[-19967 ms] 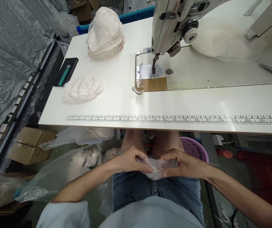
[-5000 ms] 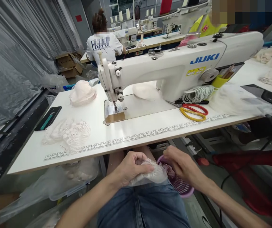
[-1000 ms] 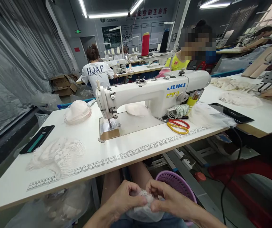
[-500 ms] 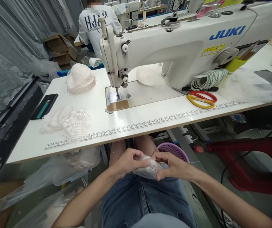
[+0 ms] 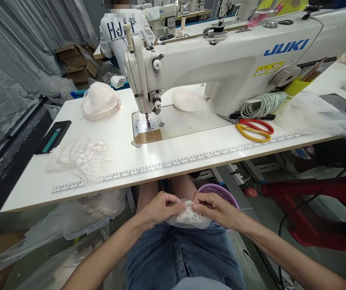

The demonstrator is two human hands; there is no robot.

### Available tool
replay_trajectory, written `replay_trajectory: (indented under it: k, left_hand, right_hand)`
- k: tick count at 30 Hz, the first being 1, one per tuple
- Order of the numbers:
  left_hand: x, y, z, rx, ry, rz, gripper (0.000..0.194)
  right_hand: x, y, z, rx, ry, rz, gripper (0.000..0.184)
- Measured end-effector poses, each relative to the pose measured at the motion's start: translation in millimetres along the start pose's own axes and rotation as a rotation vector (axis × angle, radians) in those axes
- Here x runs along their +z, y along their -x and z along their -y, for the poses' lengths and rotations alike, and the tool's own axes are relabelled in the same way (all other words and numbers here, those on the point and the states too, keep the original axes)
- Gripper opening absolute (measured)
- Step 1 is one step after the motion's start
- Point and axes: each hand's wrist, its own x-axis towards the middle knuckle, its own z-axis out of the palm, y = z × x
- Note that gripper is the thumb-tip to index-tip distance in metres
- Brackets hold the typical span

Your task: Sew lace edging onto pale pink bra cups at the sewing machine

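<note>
Above my lap, a small white lace piece with a sheer fabric layer (image 5: 191,218) is stretched between both hands. My left hand (image 5: 163,207) pinches its left upper edge between thumb and fingers. On the other side my right hand (image 5: 213,207) is closed on the upper right edge, thumb on top. The sheer layer hangs out below the lace. On the table, a pile of white lace pieces (image 5: 96,157) lies at the left front, and a stack of pale fabric cups (image 5: 100,100) sits behind it.
A white sewing machine (image 5: 191,68) stands on the table. Scissors (image 5: 254,129) with red and yellow handles lie by its base, near a coil of cord (image 5: 263,105). A ruler strip (image 5: 173,161) runs along the front edge. A purple basket (image 5: 221,193) is below. Another person (image 5: 123,36) sits beyond.
My right hand's thumb has moved up from the lower edge to the top of the lace. The piece now lies flatter and wider between my hands. The view has shifted slightly.
</note>
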Motion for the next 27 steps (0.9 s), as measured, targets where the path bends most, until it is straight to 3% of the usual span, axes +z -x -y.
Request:
replay_trajectory:
  k: [4,12,20,27]
  left_hand:
    - [-1.4,-2.6,-0.9,-0.039,0.045,0.083,0.040]
    - [3.5,-1.4,-3.2,-0.044,-0.056,0.044,0.039]
    - [-1.9,-5.2,2.1,-0.063,0.053,0.113,0.035]
    - [-1.7,-6.1,2.9,-0.067,0.021,0.091,0.035]
  right_hand:
    - [-2.7,3.0,1.6,0.018,-0.013,0.011,0.033]
    - [-0.6,4.8,5.9,0.004,0.082,0.023,0.037]
    - [2.0,-0.3,7.8,0.008,0.108,0.034,0.039]
    - [2.7,-1.5,1.5,0.027,0.110,0.019,0.038]
